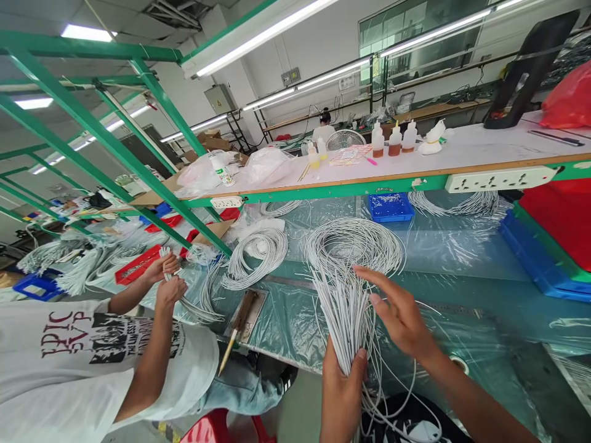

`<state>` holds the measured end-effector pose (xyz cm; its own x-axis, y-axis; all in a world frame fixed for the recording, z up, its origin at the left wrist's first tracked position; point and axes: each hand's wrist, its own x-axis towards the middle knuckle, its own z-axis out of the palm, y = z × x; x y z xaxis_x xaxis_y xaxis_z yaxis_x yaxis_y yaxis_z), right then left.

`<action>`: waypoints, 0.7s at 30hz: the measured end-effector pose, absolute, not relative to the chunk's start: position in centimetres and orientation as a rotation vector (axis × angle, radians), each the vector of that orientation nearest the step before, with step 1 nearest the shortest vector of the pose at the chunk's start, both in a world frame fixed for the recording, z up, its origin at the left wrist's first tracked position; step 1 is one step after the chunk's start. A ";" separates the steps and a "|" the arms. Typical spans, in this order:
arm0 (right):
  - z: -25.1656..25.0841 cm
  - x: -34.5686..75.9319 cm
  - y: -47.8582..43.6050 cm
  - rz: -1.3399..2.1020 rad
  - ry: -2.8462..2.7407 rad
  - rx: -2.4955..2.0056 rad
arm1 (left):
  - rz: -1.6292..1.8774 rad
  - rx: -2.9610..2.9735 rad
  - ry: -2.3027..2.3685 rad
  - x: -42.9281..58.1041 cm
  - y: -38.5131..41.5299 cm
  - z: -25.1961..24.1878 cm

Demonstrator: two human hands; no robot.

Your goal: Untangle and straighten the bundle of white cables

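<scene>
- White thin plastic-coated cables (pixel 345 314) formed a long bundle, fanning up into a round coil on the green film-covered table (pixel 466 295).
- Left hand (pixel 340 394) clenched the bundle's lower end.
- Right hand (pixel 401 315), fingers spread and loose, rested against the strands.

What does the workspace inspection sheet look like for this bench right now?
Surface: green bench under clear plastic film.
Job's things: white cable bundle, far end looping into a coil on the bench.
Clutter: blue tray, second coil, wooden-handled tool.
Grippers: left hand clenched on the bundle's ends; right hand open, fingers spread over it.
Cables: more white coils under the shelf.
Surroundings: co-worker's hands hold cables at left; bottles on the shelf, power strip on its front edge.
</scene>
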<state>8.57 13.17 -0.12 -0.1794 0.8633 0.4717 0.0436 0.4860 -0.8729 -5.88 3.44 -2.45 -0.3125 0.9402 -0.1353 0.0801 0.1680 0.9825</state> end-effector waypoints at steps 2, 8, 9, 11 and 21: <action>-0.6 8.0 13.2 1.182 -1.311 -0.857 | 1.254 1.006 1.591 -5.9 3.5 -2.4; -2.1 4.9 12.3 1.786 -0.929 -0.866 | 1.301 0.996 1.522 -5.4 3.8 -2.4; -2.2 4.6 12.1 1.729 -0.934 -0.935 | 1.307 0.999 1.515 -5.4 3.8 -2.4; -2.1 4.3 11.8 1.600 -1.006 -1.064 | 1.296 1.003 1.510 -5.3 3.8 -2.4; -0.1 4.6 11.6 1.547 -0.902 -0.816 | 1.260 0.953 1.401 -5.1 3.5 -1.6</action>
<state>4.57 11.61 -0.09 -0.1482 0.9885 -0.0293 -0.4610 -0.0953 -0.8823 -5.14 3.52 -1.63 -0.2061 0.9653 -0.1605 -0.0581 0.1516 0.9867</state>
